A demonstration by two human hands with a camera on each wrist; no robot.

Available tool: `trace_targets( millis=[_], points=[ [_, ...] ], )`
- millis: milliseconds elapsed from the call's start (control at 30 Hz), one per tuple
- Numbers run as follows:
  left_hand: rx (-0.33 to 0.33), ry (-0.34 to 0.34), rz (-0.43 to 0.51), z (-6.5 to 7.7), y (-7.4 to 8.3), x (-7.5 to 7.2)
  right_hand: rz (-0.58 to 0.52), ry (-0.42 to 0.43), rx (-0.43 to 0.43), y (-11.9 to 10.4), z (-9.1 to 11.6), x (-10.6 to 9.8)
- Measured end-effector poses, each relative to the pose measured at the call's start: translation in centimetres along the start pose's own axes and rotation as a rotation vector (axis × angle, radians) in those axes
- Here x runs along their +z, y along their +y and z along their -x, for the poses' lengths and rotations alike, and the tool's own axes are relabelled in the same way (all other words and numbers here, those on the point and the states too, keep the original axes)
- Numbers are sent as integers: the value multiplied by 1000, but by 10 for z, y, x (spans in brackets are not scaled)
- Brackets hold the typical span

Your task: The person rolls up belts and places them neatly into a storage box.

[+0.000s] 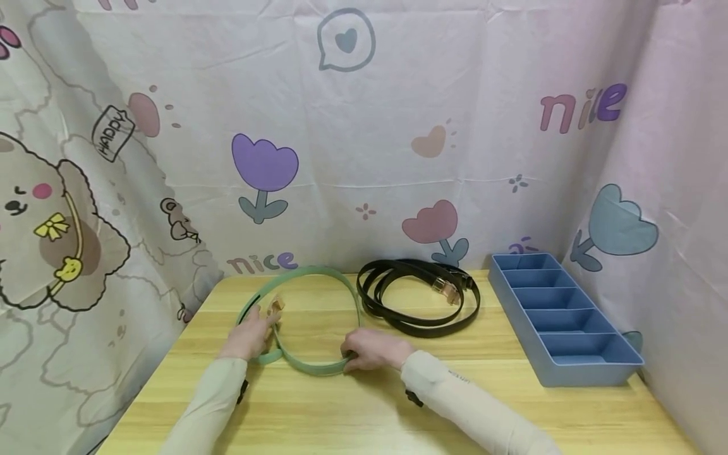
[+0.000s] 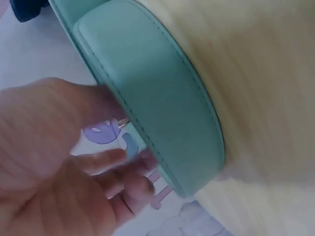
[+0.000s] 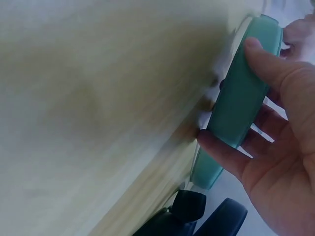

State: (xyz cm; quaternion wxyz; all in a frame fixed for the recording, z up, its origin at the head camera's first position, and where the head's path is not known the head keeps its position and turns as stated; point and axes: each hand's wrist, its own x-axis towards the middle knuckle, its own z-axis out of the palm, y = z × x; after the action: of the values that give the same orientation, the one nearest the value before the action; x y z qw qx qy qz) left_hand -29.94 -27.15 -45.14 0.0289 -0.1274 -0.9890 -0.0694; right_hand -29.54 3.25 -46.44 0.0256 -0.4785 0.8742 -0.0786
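Note:
A light green belt stands on its edge in a wide loop on the wooden table, with its gold buckle at the left. My left hand grips the belt near the buckle. In the left wrist view a curved end of the green belt hides part of the thumb and fingertips. My right hand holds the near right side of the loop. The right wrist view shows the thumb and fingers around the green strap.
Coiled black belts with metal buckles lie at the back, right of the green loop. A blue-grey divided box with several compartments stands at the table's right side. Printed curtain cloth hangs behind and at both sides.

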Motion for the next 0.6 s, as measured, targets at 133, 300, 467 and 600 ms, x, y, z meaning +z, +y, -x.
trace_targets(
  millis=[133,300,467,600],
  points=[
    [40,41,-64,-10,-2,7,20,32,38,4,2,1],
    [95,102,-127,-10,-1,8,10,99,84,10,5,3],
    [150,127,-184,0,2,1,-44,110,29,12,5,3],
    [227,133,-190,10,13,-7,-45,117,-18,13,4,2]
  ],
)
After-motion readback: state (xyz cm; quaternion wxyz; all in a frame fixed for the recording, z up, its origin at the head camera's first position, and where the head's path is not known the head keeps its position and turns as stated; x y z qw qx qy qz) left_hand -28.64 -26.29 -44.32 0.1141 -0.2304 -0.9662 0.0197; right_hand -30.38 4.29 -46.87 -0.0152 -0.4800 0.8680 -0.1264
